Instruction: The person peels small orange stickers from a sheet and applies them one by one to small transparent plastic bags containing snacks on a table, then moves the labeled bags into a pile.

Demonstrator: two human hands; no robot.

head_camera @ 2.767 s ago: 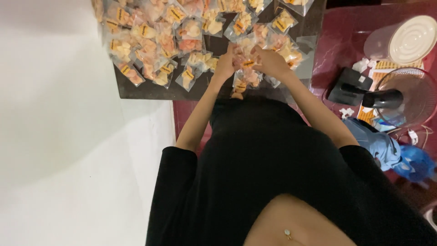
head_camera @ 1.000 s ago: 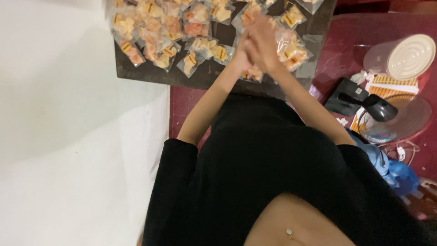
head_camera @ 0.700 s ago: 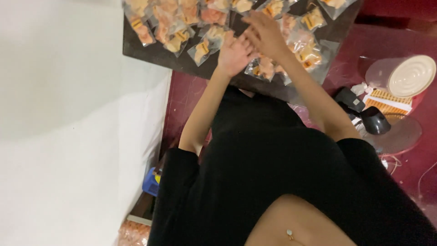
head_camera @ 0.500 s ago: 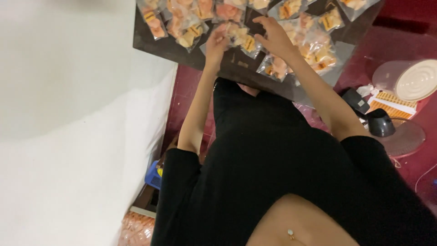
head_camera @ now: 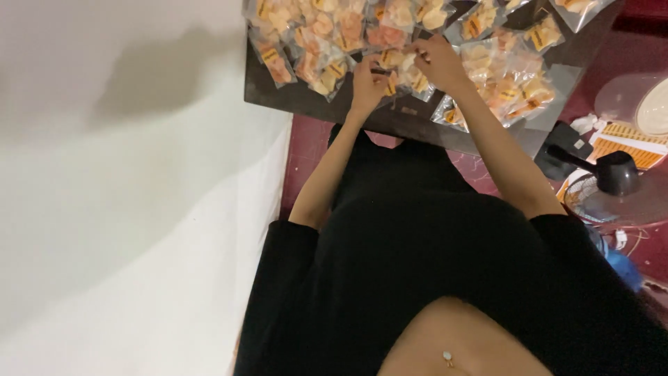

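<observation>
A: Snack packets (head_camera: 327,66), clear with yellow-orange contents, are spread over the dark table (head_camera: 292,101), top of frame. A white wall (head_camera: 125,209) is seen at far left.

B: Left hand (head_camera: 367,82)?

A: Laid on the packets near the table's front edge, fingers curled down; whether one is gripped cannot be told.

B: Right hand (head_camera: 440,61)?

A: Just beside it, fingers pinched on a packet edge (head_camera: 417,50). More packets (head_camera: 508,83) are piled further right. A black scoop (head_camera: 612,170) and a fan grille (head_camera: 605,209) are seen on the red floor.
</observation>
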